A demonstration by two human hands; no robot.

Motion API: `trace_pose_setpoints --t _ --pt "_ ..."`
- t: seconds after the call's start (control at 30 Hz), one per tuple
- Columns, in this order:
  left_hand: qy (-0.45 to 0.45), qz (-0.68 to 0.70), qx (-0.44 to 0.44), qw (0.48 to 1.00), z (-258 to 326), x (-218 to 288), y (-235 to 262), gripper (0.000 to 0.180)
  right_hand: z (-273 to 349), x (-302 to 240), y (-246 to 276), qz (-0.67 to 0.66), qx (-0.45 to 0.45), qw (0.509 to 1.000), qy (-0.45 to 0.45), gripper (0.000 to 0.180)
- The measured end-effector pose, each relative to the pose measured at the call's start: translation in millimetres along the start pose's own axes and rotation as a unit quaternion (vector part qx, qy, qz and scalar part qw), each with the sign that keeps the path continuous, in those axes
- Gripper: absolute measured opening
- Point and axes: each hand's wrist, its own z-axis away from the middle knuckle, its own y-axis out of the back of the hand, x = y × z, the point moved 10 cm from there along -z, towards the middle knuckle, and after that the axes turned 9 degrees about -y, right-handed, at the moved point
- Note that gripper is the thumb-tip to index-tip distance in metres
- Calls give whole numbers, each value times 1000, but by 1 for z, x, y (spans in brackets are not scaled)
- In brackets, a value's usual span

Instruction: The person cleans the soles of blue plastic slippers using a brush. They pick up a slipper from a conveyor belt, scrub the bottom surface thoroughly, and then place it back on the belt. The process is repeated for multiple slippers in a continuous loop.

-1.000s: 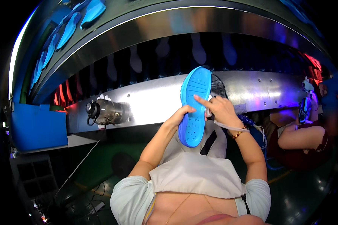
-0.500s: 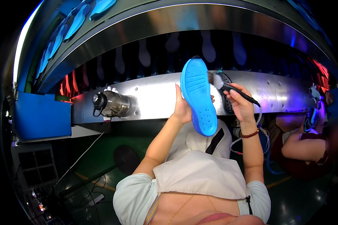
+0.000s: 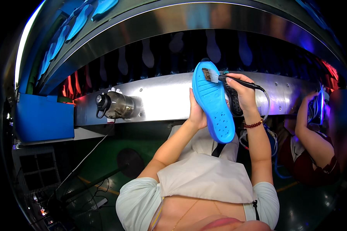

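A bright blue shoe sole [image 3: 216, 104] is held up at an angle in front of me, its inner face with grooves and small holes showing. My left hand [image 3: 197, 113] grips it from the left side and underneath; some of those fingers are hidden behind it. My right hand [image 3: 243, 90] is closed round the black handle of a brush [image 3: 214, 76], which has a hose at its back end. The bristles touch the sole's upper part. Partly hidden behind the sole and my right hand, a black shoe part [image 3: 233, 101] lies on the metal ledge.
A dark clear bottle [image 3: 119, 106] lies on the metal ledge [image 3: 162, 98] at left, near a blue box [image 3: 44, 117]. Beyond the ledge, hanging soles [image 3: 213, 50] line a dark opening. Blue soles [image 3: 80, 24] sit at upper left. A co-worker [image 3: 316, 146] sits at right.
My right hand has brought the brush from beside the sole's right edge onto its upper face. The sole has shifted a little right and tilted. At right, the co-worker's arm has moved up.
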Motion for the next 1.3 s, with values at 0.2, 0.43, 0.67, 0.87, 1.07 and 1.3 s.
trace_pose_setpoints --t 0.2,0.43,0.67,0.87,1.07,1.3 --pt "-46 -67 97 992 -4 -2 32 79 30 -23 -43 320 0 931 174 20" --pt "-63 -193 137 970 2 42 60 94 88 -1 -56 405 -116 881 217 20" --pt "6 -82 44 996 14 25 21 97 74 -31 -36 196 -136 970 41 16" --pt "42 -31 45 998 14 11 -9 94 66 -47 -60 232 -174 953 84 19" --pt "18 -106 73 992 14 27 -6 98 60 -47 -32 111 -104 988 26 15" --pt "-147 -185 85 968 2 65 -9 102 70 -59 -38 111 -161 978 65 17"
